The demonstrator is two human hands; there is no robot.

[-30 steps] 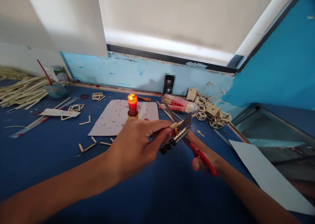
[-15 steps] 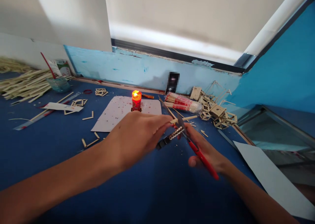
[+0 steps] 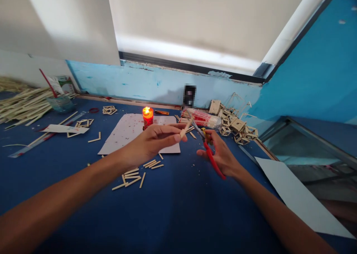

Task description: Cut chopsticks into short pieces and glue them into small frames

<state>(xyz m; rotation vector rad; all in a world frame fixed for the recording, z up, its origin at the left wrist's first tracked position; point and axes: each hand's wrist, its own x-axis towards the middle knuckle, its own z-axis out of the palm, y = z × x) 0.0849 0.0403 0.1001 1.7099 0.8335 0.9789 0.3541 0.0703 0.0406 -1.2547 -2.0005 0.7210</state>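
Note:
My left hand (image 3: 160,140) pinches a thin pale wooden stick (image 3: 186,129) between thumb and fingers, above the table. In my right hand (image 3: 221,155) is a pair of red-handled shears (image 3: 212,158), with the grey blades pointing up and left. The blade tips are close to the stick's upper end; whether they touch it I cannot tell. Below my left hand, several short cut sticks (image 3: 133,177) lie loosely on the blue table (image 3: 178,216).
A lit red candle (image 3: 147,116) stands on a stained white sheet (image 3: 117,135) beyond my left hand. Behind are a packet of sticks (image 3: 201,117) and stick frames (image 3: 238,124). Long strips (image 3: 28,103) and a glass bowl (image 3: 61,104) are at the left, a white board (image 3: 292,190) at the right.
My hands have drawn apart, the left one moving back and the shears swinging away from across the stick. The view has shifted, and the short cut sticks below my left hand now show.

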